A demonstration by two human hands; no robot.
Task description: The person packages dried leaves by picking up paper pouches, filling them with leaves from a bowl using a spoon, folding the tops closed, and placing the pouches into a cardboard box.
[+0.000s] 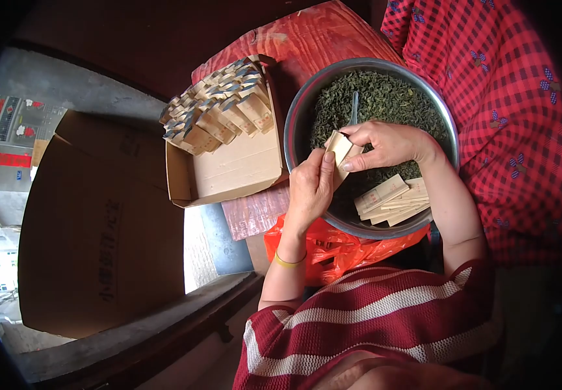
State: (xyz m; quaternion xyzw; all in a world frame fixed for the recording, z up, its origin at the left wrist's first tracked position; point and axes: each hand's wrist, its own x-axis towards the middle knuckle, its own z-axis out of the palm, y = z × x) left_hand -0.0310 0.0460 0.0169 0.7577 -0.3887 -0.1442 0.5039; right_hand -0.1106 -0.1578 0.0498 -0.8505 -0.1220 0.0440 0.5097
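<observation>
Over a wide metal basin [292, 140] of dark dried leaves [385, 94], both my hands hold a small kraft paper bag [339, 148]. My left hand [312, 185] grips its left side, thumb along the front. On the other side, my right hand [388, 144] has thumb and fingers closed at the bag's upper edge. A spoon [355, 107] stands in the leaves just behind my right hand, its lower end hidden. Flat paper bags [391, 198] lie fanned in a pile inside the basin, near its front right rim.
Left of the basin, a shallow cardboard box [235, 172] holds many upright paper bags [219, 107] with dark tops. Both rest on a red wooden table [320, 32]. An orange plastic bag [326, 257] hangs below the basin. Red checked cloth [515, 117] borders the right; a large carton [105, 227] stands left.
</observation>
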